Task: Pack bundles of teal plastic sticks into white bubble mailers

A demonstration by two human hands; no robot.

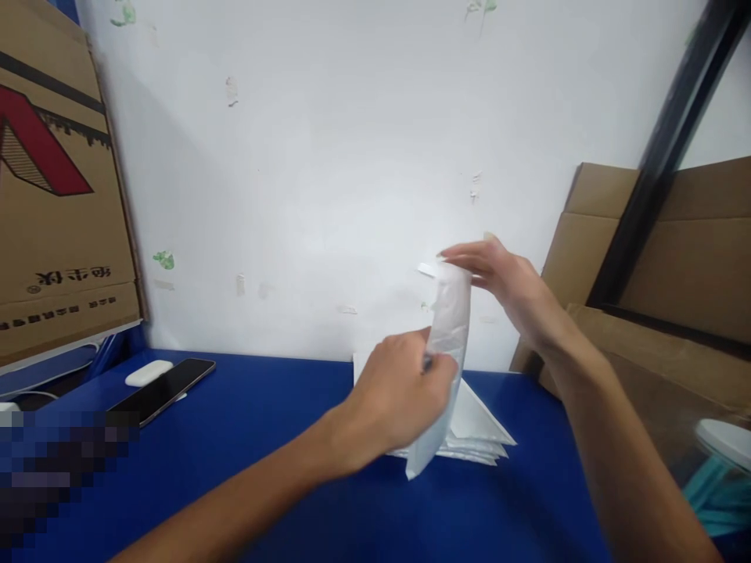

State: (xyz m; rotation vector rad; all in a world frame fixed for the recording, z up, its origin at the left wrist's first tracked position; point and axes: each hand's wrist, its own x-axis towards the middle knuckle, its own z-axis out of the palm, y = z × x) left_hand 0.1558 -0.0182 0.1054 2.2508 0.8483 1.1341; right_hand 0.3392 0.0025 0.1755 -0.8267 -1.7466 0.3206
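My left hand (404,387) is closed around the side of a white padded mailer (450,324), which stands upright, seen nearly edge-on. A small dark grey spot shows by the left fingers, too unclear to name. At the mailer's top my right hand (498,270) has its fingers stretched out flat over the edge, apparently touching it. A narrow white strip or flap (426,270) juts from the top left of the mailer. Behind and below it lies a stack of white mailers (481,422) on the blue table (264,485), partly hidden by my left hand.
On the left are a phone (161,391), a white earbud case (149,373) and a large printed cardboard box (64,195). Brown cardboard (592,242) leans at the right, near a white-lidded tub (727,442). A white wall (328,172) stands behind the table.
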